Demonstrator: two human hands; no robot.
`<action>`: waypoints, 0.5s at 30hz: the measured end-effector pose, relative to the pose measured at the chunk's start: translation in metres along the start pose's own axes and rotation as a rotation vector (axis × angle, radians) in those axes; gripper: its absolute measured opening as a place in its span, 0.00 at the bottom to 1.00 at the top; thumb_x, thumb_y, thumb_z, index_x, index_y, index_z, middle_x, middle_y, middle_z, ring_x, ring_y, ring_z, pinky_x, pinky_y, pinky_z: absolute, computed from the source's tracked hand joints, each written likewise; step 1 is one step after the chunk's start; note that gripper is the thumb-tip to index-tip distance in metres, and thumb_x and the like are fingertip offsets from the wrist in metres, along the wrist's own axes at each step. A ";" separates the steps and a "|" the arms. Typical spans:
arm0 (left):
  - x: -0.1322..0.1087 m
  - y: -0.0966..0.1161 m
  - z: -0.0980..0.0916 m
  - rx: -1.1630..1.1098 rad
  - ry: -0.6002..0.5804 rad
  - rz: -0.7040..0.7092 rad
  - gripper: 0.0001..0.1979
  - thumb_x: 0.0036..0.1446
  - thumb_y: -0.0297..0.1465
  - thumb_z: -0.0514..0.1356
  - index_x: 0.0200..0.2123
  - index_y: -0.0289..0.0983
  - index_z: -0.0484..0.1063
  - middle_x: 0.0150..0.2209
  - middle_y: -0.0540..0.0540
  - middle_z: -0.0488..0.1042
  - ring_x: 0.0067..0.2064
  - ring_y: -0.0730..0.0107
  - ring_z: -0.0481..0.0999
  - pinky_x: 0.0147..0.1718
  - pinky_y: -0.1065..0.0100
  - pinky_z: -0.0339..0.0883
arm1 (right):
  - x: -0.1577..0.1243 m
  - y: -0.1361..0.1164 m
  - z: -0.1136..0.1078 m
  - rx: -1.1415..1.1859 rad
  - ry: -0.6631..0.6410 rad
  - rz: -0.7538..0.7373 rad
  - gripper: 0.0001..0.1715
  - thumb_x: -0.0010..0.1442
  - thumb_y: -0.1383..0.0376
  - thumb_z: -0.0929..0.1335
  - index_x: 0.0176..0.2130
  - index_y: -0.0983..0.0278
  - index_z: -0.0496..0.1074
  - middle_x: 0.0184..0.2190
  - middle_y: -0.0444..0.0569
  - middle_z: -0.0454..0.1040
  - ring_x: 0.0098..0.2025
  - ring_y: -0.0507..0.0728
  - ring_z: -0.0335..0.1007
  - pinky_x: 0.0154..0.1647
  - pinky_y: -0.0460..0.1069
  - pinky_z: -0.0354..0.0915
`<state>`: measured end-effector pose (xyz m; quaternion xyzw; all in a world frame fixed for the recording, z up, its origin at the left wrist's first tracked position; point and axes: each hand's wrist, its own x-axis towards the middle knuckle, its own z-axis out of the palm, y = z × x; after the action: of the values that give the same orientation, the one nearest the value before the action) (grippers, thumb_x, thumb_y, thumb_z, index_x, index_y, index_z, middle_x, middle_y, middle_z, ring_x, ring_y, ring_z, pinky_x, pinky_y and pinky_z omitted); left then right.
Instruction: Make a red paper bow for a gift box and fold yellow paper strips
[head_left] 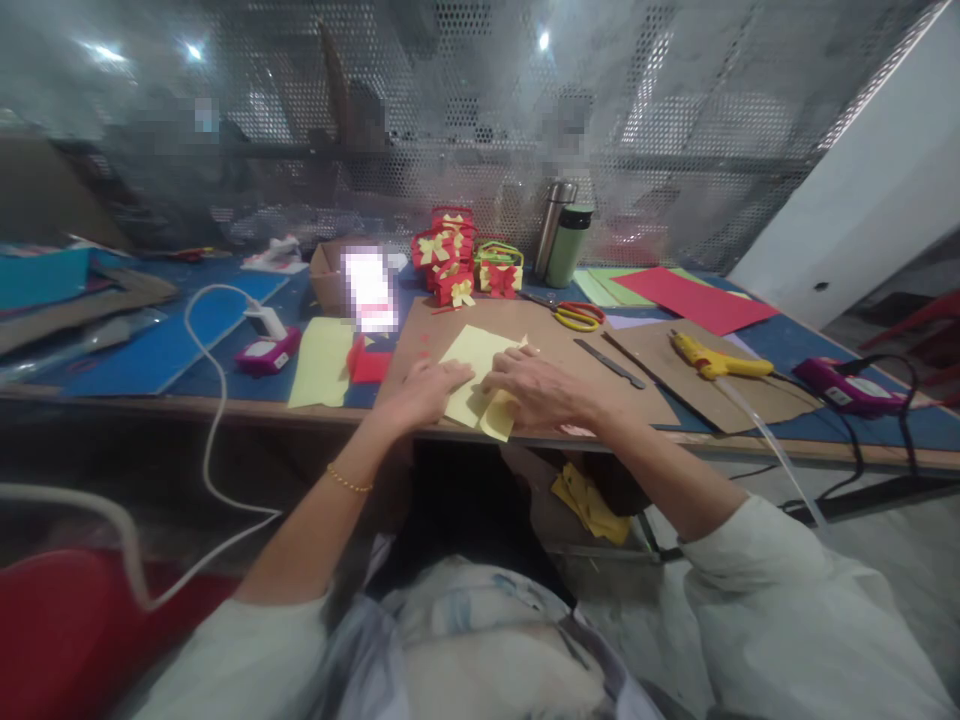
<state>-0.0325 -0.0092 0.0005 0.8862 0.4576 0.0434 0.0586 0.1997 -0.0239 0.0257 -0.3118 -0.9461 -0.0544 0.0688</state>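
Observation:
A pale yellow sheet of paper (475, 352) lies on the brown cardboard (409, 345) at the table's front, its near right corner curled up. My left hand (427, 394) rests on the sheet's left side, with its fingers laid on the paper and pointing right. Bent fingers of my right hand (538, 384) close on the sheet's right part, over the curled corner; the fingertips are partly hidden. Just right of this hand is a flat dark blade-like tool (609, 363). Beyond it lie scissors (574, 316) with yellow and red handles.
Red and yellow paper boxes with bows (450, 260) stand at the back, beside a green bottle (570, 247) and a steel flask (551, 225). A yellow glue gun (720, 360) lies right on cardboard. Left are a phone (369, 290), a purple power socket (267, 352) and its white cable (222, 400).

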 end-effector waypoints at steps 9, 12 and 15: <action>-0.003 0.005 -0.005 0.031 0.038 0.025 0.32 0.62 0.18 0.47 0.64 0.44 0.71 0.68 0.43 0.70 0.69 0.63 0.67 0.66 0.53 0.57 | -0.063 0.013 0.009 0.180 0.190 0.024 0.05 0.63 0.69 0.68 0.38 0.62 0.76 0.40 0.54 0.78 0.44 0.61 0.71 0.53 0.57 0.63; -0.008 0.017 -0.010 0.035 0.060 0.076 0.22 0.68 0.27 0.49 0.57 0.44 0.78 0.63 0.41 0.76 0.64 0.59 0.73 0.63 0.52 0.58 | -0.089 0.016 0.025 0.225 0.234 0.127 0.04 0.65 0.64 0.70 0.42 0.61 0.76 0.39 0.54 0.79 0.43 0.62 0.74 0.50 0.57 0.67; -0.017 0.026 -0.013 0.048 -0.006 0.106 0.26 0.66 0.48 0.58 0.61 0.42 0.74 0.67 0.36 0.70 0.68 0.49 0.68 0.65 0.48 0.54 | -0.102 0.018 0.040 0.284 0.299 0.217 0.08 0.66 0.63 0.70 0.45 0.61 0.75 0.43 0.56 0.80 0.44 0.62 0.77 0.46 0.54 0.70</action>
<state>-0.0232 -0.0366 0.0165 0.9104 0.4109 0.0327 0.0365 0.2876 -0.0635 -0.0290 -0.3872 -0.8845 0.0415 0.2570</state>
